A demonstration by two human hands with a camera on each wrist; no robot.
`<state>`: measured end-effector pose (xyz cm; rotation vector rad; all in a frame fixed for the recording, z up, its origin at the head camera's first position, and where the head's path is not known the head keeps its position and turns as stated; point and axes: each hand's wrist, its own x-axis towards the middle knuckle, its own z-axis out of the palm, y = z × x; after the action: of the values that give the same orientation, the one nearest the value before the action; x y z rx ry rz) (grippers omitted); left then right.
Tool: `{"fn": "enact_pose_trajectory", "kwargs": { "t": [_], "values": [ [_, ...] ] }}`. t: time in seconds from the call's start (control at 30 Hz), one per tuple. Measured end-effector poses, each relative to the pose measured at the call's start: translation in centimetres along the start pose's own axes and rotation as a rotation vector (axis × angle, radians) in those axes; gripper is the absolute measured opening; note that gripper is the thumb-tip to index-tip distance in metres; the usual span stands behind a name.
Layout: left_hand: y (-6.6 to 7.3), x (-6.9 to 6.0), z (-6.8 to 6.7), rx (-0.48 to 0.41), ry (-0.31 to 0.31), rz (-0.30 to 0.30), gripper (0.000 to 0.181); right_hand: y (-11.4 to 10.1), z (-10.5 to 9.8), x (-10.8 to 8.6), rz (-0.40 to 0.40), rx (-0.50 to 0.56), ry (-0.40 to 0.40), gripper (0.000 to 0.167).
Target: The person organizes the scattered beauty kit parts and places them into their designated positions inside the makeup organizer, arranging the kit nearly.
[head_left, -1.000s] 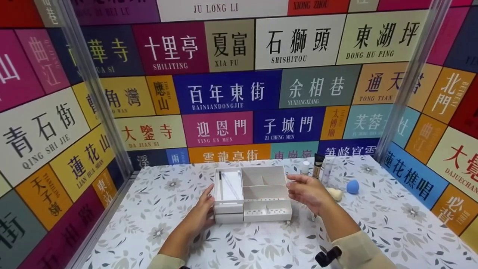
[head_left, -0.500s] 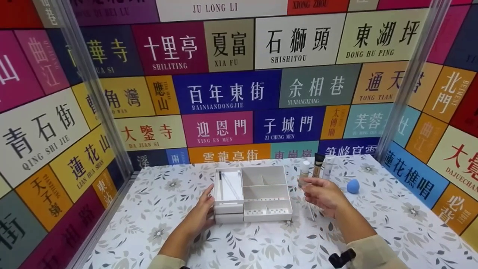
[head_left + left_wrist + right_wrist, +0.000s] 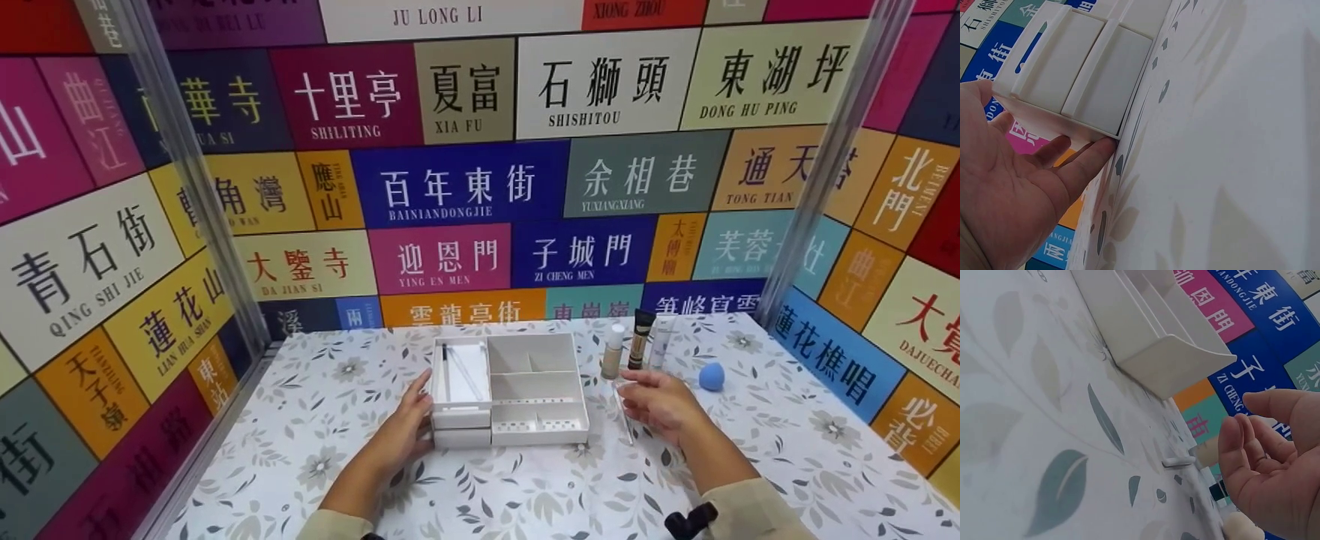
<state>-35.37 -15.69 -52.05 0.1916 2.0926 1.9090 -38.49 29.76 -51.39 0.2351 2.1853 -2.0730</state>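
Observation:
A white desktop organizer stands on the table, with two thin sticks in its left compartment. My left hand rests against its left side, the extended fingers touching the wall below the drawers. My right hand hovers to the right of the organizer, fingers loosely bent, holding nothing; thumb and fingertips are apart in the right wrist view. Below it a slim pale stick lies on the table, partly hidden by the fingers. A cream-coloured sponge shows under the right hand.
Behind the right hand stand a white-capped bottle, a black-capped tube and a pale tube. A blue makeup sponge sits farther right. The floral-covered table meets sign-covered walls.
My right hand has moved right and down, away from the organizer's side, uncovering the white-capped bottle and covering the cream sponge in the head view. The left hand stays against the organizer.

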Motion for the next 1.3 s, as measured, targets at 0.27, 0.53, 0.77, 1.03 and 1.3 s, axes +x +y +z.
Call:
{"fn": "enact_pose_trajectory", "kwargs": {
  "t": [0.27, 0.53, 0.77, 1.03, 1.3],
  "values": [
    [0.0, 0.0, 0.3, -0.015, -0.009, 0.022, 0.061, 1.4, -0.3, 0.7, 0.036, -0.093, 0.044, 0.062],
    [0.0, -0.1, 0.2, -0.004, -0.003, 0.011, 0.061, 2.2, -0.1, 1.0, 0.035, -0.264, 0.068, 0.061],
    [-0.1, 0.0, 0.1, 0.001, 0.009, 0.000, 0.061, 2.2, 0.3, 0.9, -0.012, -0.377, 0.068, 0.063],
    [0.0, 0.0, 0.1, -0.007, 0.008, 0.000, 0.061, 2.0, 0.5, 0.8, -0.010, -0.440, 0.072, 0.065],
    [-0.3, 0.1, 0.0, 0.001, -0.040, 0.057, 0.064, 1.8, 0.7, 0.5, -0.066, -0.631, 0.071, 0.065]
  ]
}}
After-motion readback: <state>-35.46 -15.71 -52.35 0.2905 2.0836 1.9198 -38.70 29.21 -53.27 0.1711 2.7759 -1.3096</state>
